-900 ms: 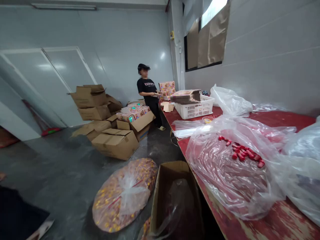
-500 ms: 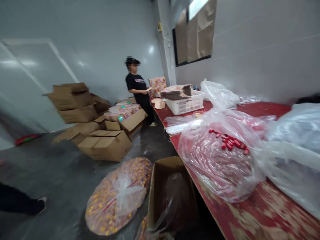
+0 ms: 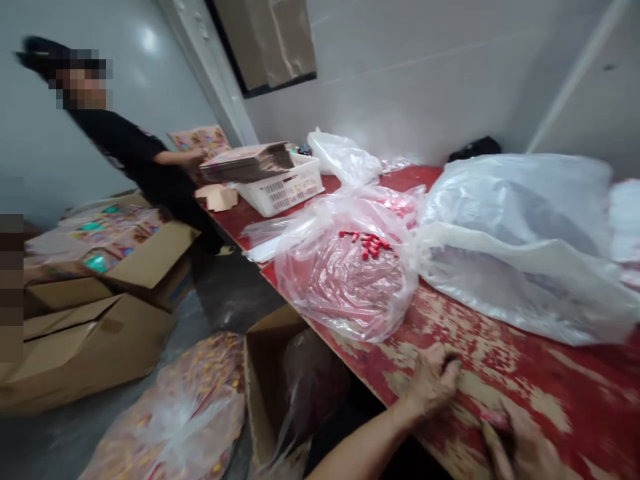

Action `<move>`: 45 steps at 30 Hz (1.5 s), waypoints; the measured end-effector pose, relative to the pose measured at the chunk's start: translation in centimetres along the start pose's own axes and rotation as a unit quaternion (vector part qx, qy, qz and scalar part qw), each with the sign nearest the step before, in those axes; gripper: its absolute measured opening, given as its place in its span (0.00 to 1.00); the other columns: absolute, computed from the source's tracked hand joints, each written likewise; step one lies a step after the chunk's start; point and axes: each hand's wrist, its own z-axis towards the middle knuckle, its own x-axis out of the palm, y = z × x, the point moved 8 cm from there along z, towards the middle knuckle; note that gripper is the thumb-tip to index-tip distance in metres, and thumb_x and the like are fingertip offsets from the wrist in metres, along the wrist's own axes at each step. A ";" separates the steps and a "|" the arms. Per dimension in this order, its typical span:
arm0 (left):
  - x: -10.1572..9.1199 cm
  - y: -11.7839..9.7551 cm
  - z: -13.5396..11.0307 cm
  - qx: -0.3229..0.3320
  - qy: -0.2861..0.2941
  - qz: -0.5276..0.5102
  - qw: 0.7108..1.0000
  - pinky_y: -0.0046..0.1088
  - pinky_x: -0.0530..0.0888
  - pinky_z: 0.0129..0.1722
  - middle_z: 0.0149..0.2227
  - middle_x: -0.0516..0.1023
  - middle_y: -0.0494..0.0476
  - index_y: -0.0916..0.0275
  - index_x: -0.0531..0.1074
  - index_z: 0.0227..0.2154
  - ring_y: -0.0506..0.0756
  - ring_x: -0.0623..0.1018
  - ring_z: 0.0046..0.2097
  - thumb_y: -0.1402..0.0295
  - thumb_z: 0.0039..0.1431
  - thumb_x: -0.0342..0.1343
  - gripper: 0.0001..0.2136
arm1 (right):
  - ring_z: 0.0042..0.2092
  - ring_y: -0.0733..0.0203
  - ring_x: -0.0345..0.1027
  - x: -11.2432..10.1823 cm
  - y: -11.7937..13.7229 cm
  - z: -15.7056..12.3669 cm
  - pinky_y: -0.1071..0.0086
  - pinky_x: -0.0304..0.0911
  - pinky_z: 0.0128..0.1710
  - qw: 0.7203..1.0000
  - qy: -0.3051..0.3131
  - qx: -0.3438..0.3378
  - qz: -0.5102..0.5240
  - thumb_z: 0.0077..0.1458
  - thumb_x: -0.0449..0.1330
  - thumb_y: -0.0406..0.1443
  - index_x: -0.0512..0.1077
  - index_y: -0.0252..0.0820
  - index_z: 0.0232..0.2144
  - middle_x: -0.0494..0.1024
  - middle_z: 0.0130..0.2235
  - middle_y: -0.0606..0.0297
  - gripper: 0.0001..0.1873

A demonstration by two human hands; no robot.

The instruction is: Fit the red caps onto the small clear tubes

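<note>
My left hand (image 3: 434, 383) is over the worn red tabletop (image 3: 500, 363), its fingers curled in; whatever they hold, if anything, is hidden. To its right, partly cut off by the bottom edge, my blurred right hand (image 3: 530, 443) has its fingers closed round a small pinkish-red piece (image 3: 495, 419). Just beyond my left hand lies a clear plastic bag (image 3: 345, 293), with several small red pieces (image 3: 371, 245) showing on it or through it. A large whitish plastic bag (image 3: 520, 207) rests on the table beyond both hands.
A white crate (image 3: 295, 190) with stacked printed cardboard (image 3: 250, 160) stands farther along the table. Below the edge are an open carton (image 3: 265, 393) and a tied bag of yellow-dotted items (image 3: 185, 407). A co-worker in black (image 3: 135, 153) stands among boxes (image 3: 90, 347) at left.
The view has swung right and the table fills more of it. Both my hands now show at lower right. The co-worker appears larger and farther left, an arm at the printed cardboard.
</note>
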 end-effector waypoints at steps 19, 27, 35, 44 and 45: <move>0.8 1.0 1.0 0.028 0.027 -0.004 0.999 0.28 0.70 0.38 0.33 0.75 0.53 0.62 0.71 0.39 0.52 0.74 0.36 0.72 0.59 0.48 0.08 | 0.32 0.68 0.66 1.1 2.2 0.1 0.74 0.65 0.35 0.676 -0.021 0.342 0.653 0.43 0.70 0.38 0.68 0.49 0.46 0.73 0.34 0.72 0.26; 0.8 1.2 1.1 0.029 0.020 -0.015 0.999 0.28 0.70 0.38 0.33 0.75 0.54 0.62 0.71 0.38 0.52 0.75 0.35 0.71 0.59 0.49 0.08 | 0.39 0.65 0.69 0.2 2.3 0.1 0.72 0.64 0.43 0.856 0.013 0.247 0.454 0.52 0.63 0.43 0.61 0.49 0.55 0.74 0.41 0.67 0.29; 0.7 1.3 1.0 0.020 0.016 -0.017 1.000 0.29 0.70 0.40 0.35 0.75 0.54 0.62 0.71 0.39 0.52 0.75 0.37 0.72 0.58 0.49 0.09 | 0.43 0.61 0.70 0.4 3.2 0.0 0.69 0.67 0.44 0.926 0.042 0.181 0.329 0.58 0.55 0.43 0.56 0.44 0.57 0.72 0.45 0.61 0.27; 0.7 1.2 1.0 0.031 0.012 -0.013 0.999 0.27 0.70 0.38 0.34 0.75 0.54 0.62 0.71 0.39 0.51 0.74 0.35 0.72 0.58 0.49 0.09 | 0.48 0.54 0.68 -1.3 5.9 0.0 0.59 0.67 0.46 0.999 -0.019 -0.008 0.030 0.61 0.51 0.37 0.54 0.44 0.60 0.71 0.49 0.54 0.25; 0.8 1.2 1.0 0.032 0.012 -0.012 0.999 0.27 0.70 0.38 0.34 0.75 0.54 0.62 0.71 0.39 0.51 0.74 0.35 0.72 0.58 0.49 0.08 | 0.47 0.54 0.68 -1.6 6.5 0.0 0.58 0.67 0.46 0.998 -0.038 -0.055 -0.012 0.61 0.51 0.35 0.54 0.44 0.60 0.71 0.49 0.54 0.25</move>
